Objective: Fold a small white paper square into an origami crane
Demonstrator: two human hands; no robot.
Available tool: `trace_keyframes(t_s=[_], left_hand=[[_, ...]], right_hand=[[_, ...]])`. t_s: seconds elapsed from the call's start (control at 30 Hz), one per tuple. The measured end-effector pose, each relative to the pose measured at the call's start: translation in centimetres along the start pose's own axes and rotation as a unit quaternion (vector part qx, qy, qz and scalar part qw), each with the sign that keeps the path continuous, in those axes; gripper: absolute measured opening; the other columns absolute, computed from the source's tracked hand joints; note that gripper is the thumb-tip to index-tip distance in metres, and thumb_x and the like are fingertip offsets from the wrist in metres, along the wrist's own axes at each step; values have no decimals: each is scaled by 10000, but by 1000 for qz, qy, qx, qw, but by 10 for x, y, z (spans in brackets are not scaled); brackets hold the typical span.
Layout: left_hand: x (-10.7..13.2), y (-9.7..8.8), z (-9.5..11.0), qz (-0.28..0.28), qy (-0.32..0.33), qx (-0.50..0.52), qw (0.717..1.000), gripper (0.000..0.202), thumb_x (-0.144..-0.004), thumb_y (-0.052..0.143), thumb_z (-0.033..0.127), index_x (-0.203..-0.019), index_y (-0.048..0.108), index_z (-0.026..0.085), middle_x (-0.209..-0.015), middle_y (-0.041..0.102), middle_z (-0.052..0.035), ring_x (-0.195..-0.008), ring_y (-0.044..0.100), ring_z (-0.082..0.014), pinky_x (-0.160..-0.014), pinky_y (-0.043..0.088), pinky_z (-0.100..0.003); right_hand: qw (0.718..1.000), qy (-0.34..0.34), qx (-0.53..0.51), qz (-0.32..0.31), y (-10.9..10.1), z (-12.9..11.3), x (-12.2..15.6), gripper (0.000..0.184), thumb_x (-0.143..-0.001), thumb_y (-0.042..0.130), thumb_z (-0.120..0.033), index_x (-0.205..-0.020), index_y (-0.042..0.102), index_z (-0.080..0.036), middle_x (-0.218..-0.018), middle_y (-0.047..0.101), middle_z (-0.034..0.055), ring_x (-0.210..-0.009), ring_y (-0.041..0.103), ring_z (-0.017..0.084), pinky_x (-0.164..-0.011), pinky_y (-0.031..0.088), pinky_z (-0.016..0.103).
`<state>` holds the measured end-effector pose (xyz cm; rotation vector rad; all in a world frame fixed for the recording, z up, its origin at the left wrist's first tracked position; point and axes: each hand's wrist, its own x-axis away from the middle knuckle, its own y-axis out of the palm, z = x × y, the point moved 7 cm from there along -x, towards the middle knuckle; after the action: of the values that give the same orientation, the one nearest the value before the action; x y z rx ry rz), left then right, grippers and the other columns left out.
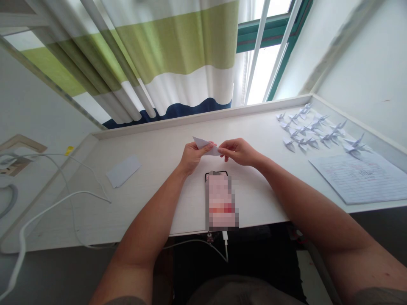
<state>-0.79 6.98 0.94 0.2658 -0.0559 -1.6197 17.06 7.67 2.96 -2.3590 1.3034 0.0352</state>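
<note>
A small folded piece of white paper (201, 143), pointed at its upper left end, is held between my two hands above the white desk. My left hand (191, 157) pinches it with the thumb on top. At the paper's right end, the fingertips of my right hand (237, 151) are closed on its corner. Just below my hands lies a phone (219, 199), its screen blurred out, with a white charging plug (225, 237) at its lower end. To the left rests a small stack of white paper sheets (124, 170).
Several folded paper cranes (318, 127) stand in rows at the back right of the desk (165, 203). In front of them lies a written, lined notebook (365, 178). White cables (63, 197) run across the left side. A curtain (178, 42) and window are behind.
</note>
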Motion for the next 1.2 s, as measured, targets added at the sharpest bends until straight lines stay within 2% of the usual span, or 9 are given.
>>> trace_keyframes(t_s=[0.27,0.47,0.67,0.8,0.97,1.03,1.1,1.2], left_hand=[[2,5,4,-10,4,12,1000,424,-646,1023,540,-856,882,201,-937,851,-89,-879,749,-214,-886,560,-385],[2,7,7,-13,26,-4,1000,407,-675,1007,552,-879,894,218,-958,858,-89,-873,741,-214,-881,555,-383],[2,10,8,-44,28,2,999,373,-685,1006,546,-898,901,258,-1026,863,-88,-933,750,-220,-945,553,-404],[5,12,17,-47,48,-14,998,325,-683,1009,529,-864,895,284,-1131,849,-77,-998,751,-227,-974,565,-425],[13,18,28,-69,64,-45,994,308,-706,999,516,-867,887,278,-1193,818,-79,-1103,747,-259,-1046,571,-492],[15,17,32,-70,91,-71,991,288,-730,987,502,-891,883,286,-1202,809,-78,-1152,733,-269,-1046,570,-497],[16,13,40,-57,146,-125,980,292,-759,971,494,-950,876,294,-1193,806,-79,-1188,715,-275,-1071,550,-506],[20,7,56,-14,258,-252,932,387,-781,952,519,-1084,852,301,-1207,797,-84,-1216,673,-286,-1141,487,-528]], right_hand=[[997,-36,47,56,-6,-9,2,331,-997,665,-467,-855,745,-178,-738,736,35,-624,668,143,-638,530,309],[989,-66,101,82,-8,-11,2,374,-1004,668,-537,-908,752,-185,-808,762,52,-682,688,164,-701,545,338],[978,-134,118,104,-11,-16,3,380,-1043,634,-548,-966,766,-199,-905,784,66,-740,688,172,-746,557,350],[972,-163,137,95,-8,-23,5,325,-1040,674,-523,-977,780,-222,-954,799,61,-813,688,185,-798,557,364],[962,-186,170,101,-5,-30,9,278,-1061,663,-467,-982,782,-228,-941,790,59,-825,687,190,-789,541,363],[951,-205,201,118,-8,-33,11,248,-1068,658,-424,-965,770,-227,-934,781,62,-832,679,197,-778,532,363],[935,-233,235,127,-10,-37,12,220,-1078,647,-378,-964,759,-228,-946,776,68,-863,676,208,-794,531,371],[911,-272,282,127,-10,-43,14,204,-1098,623,-349,-993,757,-236,-988,784,73,-912,678,224,-834,524,391]])
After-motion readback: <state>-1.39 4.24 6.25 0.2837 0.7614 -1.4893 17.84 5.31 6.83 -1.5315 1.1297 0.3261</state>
